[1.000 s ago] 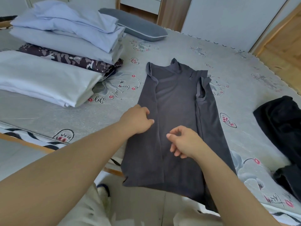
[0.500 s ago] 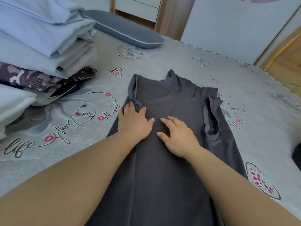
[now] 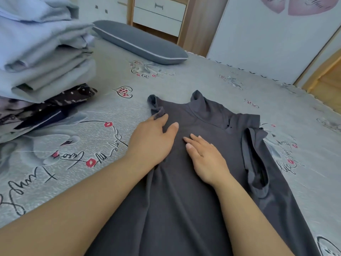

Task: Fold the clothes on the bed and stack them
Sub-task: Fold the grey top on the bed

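A dark grey garment (image 3: pixel 203 191) lies lengthwise on the bed (image 3: pixel 212 78), collar at the far end, both long sides folded inward. My left hand (image 3: pixel 153 139) lies flat on its upper left part, fingers straight and reaching the bunched left armhole. My right hand (image 3: pixel 204 156) rests flat on the chest area beside it, fingers straight. A stack of folded clothes (image 3: pixel 42 58) stands at the far left, pale blue and grey pieces over a dark patterned one.
A grey pillow (image 3: pixel 140 43) lies at the head of the bed. Behind it stand a wooden drawer unit (image 3: pixel 158 17) and a white wardrobe door (image 3: pixel 267 37). The printed bedsheet stretches right of the garment.
Both hands slid up the garment from its middle toward the collar, flattening the fabric. My head leaned forward, so the garment and the stack look closer.
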